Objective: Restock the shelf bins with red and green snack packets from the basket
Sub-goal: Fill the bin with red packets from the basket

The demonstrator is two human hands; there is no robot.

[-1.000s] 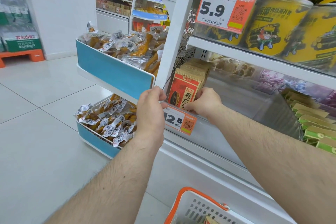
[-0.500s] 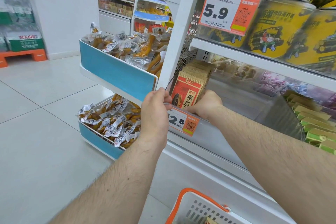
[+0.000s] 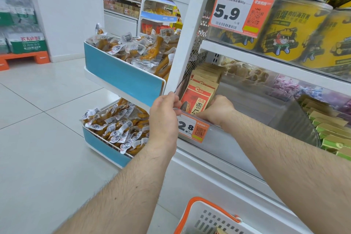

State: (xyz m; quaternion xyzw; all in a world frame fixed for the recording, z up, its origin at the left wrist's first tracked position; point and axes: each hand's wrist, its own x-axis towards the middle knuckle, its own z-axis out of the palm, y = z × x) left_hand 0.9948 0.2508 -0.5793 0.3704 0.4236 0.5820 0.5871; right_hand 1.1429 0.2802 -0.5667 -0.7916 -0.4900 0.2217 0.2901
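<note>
A row of red snack packets (image 3: 197, 99) stands upright at the left end of a clear shelf bin (image 3: 237, 144). My left hand (image 3: 164, 118) grips the bin's clear front edge at its left corner. My right hand (image 3: 216, 110) reaches over the front wall and holds the front red packet from its right side. Green packets (image 3: 330, 131) fill the bin's right section. The white basket with an orange handle (image 3: 207, 216) sits at the bottom edge, with one packet corner showing inside.
An orange 2.8 price tag (image 3: 191, 129) hangs on the bin front. Yellow cans (image 3: 281, 34) stand on the shelf above, behind a 5.9 tag. To the left, two blue trays (image 3: 121, 76) hold bagged snacks over white floor tiles.
My hands have hardly shifted against the bin. The view has drifted slightly, so shelf and hands sit a little lower in frame.
</note>
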